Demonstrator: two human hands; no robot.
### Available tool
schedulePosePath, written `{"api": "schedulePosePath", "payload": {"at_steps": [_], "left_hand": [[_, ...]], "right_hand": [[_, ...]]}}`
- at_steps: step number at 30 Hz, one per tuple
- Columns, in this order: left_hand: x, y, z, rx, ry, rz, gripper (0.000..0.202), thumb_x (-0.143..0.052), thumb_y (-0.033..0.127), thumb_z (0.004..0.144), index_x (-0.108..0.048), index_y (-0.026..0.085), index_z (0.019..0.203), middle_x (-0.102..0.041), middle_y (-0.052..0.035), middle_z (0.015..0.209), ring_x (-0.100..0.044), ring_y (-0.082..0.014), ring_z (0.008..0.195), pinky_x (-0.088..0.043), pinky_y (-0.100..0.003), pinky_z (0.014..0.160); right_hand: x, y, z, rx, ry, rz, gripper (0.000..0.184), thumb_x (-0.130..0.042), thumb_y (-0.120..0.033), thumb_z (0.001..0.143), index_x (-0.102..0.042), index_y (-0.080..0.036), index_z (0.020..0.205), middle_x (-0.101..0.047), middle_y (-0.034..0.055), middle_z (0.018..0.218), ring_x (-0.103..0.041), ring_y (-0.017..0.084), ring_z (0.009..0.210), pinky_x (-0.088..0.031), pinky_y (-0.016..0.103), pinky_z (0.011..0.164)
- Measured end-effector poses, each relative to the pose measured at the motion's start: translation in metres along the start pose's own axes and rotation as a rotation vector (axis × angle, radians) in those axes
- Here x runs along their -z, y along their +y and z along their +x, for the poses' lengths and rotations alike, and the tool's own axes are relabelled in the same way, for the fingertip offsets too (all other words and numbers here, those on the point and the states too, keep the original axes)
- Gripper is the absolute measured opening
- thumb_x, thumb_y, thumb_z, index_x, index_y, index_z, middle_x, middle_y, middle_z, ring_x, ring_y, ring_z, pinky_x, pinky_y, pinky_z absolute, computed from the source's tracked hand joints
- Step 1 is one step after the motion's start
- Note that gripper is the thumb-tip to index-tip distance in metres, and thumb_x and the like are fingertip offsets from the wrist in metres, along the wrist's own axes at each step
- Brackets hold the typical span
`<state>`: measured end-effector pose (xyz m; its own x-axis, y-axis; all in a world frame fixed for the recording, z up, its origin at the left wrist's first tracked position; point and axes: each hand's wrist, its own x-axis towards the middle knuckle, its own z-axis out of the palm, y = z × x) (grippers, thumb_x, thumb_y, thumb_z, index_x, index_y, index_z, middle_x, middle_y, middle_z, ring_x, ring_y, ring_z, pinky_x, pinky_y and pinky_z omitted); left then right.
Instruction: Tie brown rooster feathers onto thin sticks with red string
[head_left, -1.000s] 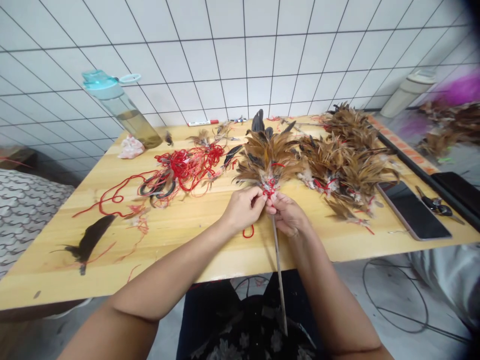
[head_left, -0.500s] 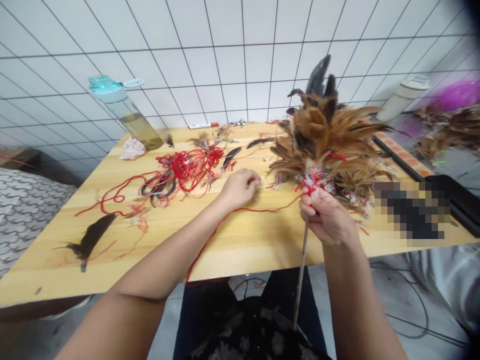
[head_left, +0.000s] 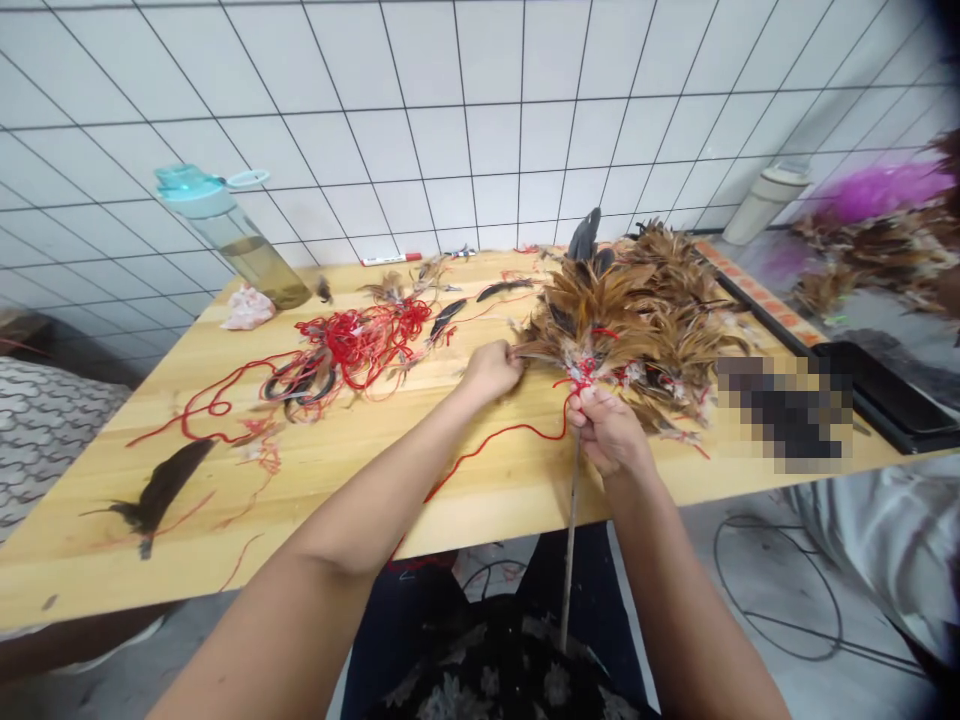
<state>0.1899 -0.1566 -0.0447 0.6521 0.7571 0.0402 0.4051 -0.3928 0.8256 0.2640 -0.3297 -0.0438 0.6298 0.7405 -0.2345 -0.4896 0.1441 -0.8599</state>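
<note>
My right hand [head_left: 609,428] is closed round the thin stick [head_left: 571,540] of a feather duster, just below its bound brown feathers [head_left: 581,310]. Red yarn [head_left: 510,430] wraps the binding and runs loosely down over the table's front edge. My left hand [head_left: 493,370] is curled shut at the left fringe of those feathers. Its fingertips meet the feather tips, and what they pinch is hidden. Behind and right of the duster lie more tied feather bunches [head_left: 675,290].
On the wooden table [head_left: 360,500] are a tangle of red yarn [head_left: 352,340], scissors [head_left: 300,380], a dark feather [head_left: 165,490], a marker [head_left: 391,259] and a water bottle [head_left: 251,245]. A black tray [head_left: 885,395] lies at right. White tiled wall [head_left: 487,130] stands behind.
My right hand has lowered the duster, so its feathers now overlap the bunches behind. My left hand has come up to the feathers' left edge. The view has shifted a little.
</note>
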Motion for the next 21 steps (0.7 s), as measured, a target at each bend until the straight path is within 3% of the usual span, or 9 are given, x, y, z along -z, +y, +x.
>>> {"api": "schedulePosePath", "payload": {"at_steps": [3, 5, 7, 9, 12, 16, 21], "left_hand": [[0.028, -0.003, -0.008, 0.147, 0.014, -0.475, 0.017, -0.065, 0.022, 0.068, -0.053, 0.015, 0.060, -0.056, -0.0010, 0.056, -0.049, -0.0105, 0.054, -0.033, -0.021, 0.051], [0.044, 0.003, -0.020, 0.157, -0.117, -0.830, 0.019, -0.069, 0.025, 0.065, -0.055, 0.013, 0.062, -0.057, -0.0006, 0.059, -0.047, -0.0072, 0.051, -0.028, -0.019, 0.047], [0.050, 0.012, -0.035, 0.136, -0.289, -0.998, 0.024, -0.075, 0.027, 0.061, -0.060, 0.011, 0.066, -0.060, -0.0025, 0.062, -0.049, -0.0064, 0.051, -0.028, -0.018, 0.046], [0.047, 0.020, -0.047, 0.124, -0.390, -0.996, 0.027, -0.078, 0.029, 0.060, -0.064, 0.009, 0.069, -0.063, -0.0045, 0.063, -0.050, -0.0066, 0.051, -0.030, -0.019, 0.047], [0.029, 0.023, -0.057, 0.119, -0.410, -0.909, 0.029, -0.077, 0.033, 0.064, -0.065, 0.008, 0.070, -0.063, -0.0046, 0.061, -0.050, -0.0060, 0.049, -0.031, -0.019, 0.046], [0.009, 0.016, -0.059, 0.119, -0.314, -0.868, 0.030, -0.075, 0.036, 0.067, -0.060, 0.010, 0.062, -0.060, -0.0025, 0.057, -0.047, -0.0043, 0.046, -0.028, -0.018, 0.045], [0.004, 0.012, -0.060, 0.188, -0.117, -0.879, 0.029, -0.075, 0.031, 0.066, -0.051, 0.014, 0.063, -0.051, 0.0036, 0.049, -0.042, -0.0041, 0.044, -0.025, -0.019, 0.044]], "right_hand": [[-0.002, 0.011, 0.010, 0.003, 0.048, 0.009, 0.030, -0.077, -0.033, 0.059, -0.052, -0.016, 0.057, -0.045, -0.0042, 0.051, -0.034, 0.005, 0.045, -0.024, 0.018, 0.040], [-0.006, 0.016, 0.014, 0.005, 0.055, 0.016, 0.030, -0.078, -0.032, 0.058, -0.053, -0.016, 0.057, -0.047, -0.0038, 0.052, -0.035, 0.004, 0.045, -0.025, 0.018, 0.041], [-0.012, 0.020, 0.017, 0.011, 0.049, 0.014, 0.029, -0.078, -0.031, 0.057, -0.053, -0.016, 0.057, -0.049, -0.0032, 0.054, -0.036, 0.004, 0.045, -0.025, 0.018, 0.041], [-0.018, 0.023, 0.017, 0.024, 0.031, 0.005, 0.028, -0.077, -0.032, 0.058, -0.053, -0.016, 0.057, -0.049, -0.0035, 0.053, -0.035, 0.004, 0.044, -0.023, 0.018, 0.041], [-0.028, 0.028, 0.016, 0.046, -0.012, -0.012, 0.026, -0.074, -0.033, 0.060, -0.054, -0.017, 0.057, -0.047, -0.0039, 0.052, -0.035, 0.004, 0.044, -0.024, 0.019, 0.041], [-0.039, 0.034, 0.014, 0.096, -0.014, -0.022, 0.022, -0.071, -0.032, 0.060, -0.056, -0.017, 0.059, -0.050, -0.0030, 0.054, -0.037, 0.006, 0.047, -0.028, 0.021, 0.045], [-0.044, 0.035, 0.009, 0.108, -0.029, -0.049, 0.026, -0.071, -0.036, 0.063, -0.054, -0.017, 0.056, -0.048, -0.0034, 0.052, -0.036, 0.006, 0.047, -0.027, 0.022, 0.046]]}}
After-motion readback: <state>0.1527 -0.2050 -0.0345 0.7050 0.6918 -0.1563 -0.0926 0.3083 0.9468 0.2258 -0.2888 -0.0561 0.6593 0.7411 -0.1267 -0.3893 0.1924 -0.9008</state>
